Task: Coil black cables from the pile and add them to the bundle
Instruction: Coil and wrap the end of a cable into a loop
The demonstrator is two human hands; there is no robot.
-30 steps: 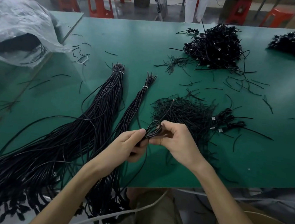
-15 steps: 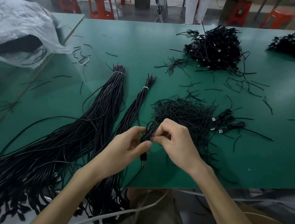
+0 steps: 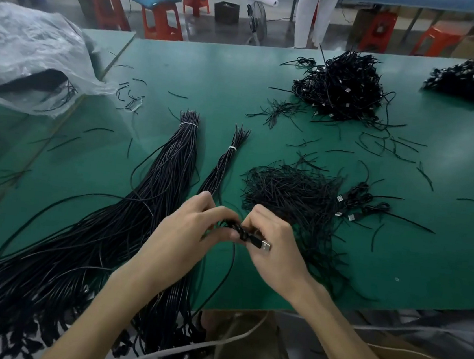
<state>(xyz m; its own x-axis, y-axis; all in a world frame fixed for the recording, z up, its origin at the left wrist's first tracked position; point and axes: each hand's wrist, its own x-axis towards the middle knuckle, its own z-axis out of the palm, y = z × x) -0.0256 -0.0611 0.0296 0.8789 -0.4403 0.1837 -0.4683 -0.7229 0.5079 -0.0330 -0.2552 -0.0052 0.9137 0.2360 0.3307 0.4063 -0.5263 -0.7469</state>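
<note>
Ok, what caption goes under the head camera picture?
The left hand and right hand coil a black cable over a green table.

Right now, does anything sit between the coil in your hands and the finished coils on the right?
Yes. The heap of loose black ties lies between the coil, gripped by the left hand and right hand, and the finished coils. The heap looks low, so lifting over it should probably clear it.

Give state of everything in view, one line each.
cable, partly coiled, tail hanging loose
left hand, grips the coil
right hand, pinches the coil, plug sticking out
thick bundle, tied at far end, lying flat
thin bundle, tied, lying flat
ties, loose heap
far pile, heaped, tangled
bag, open, crumpled
</note>
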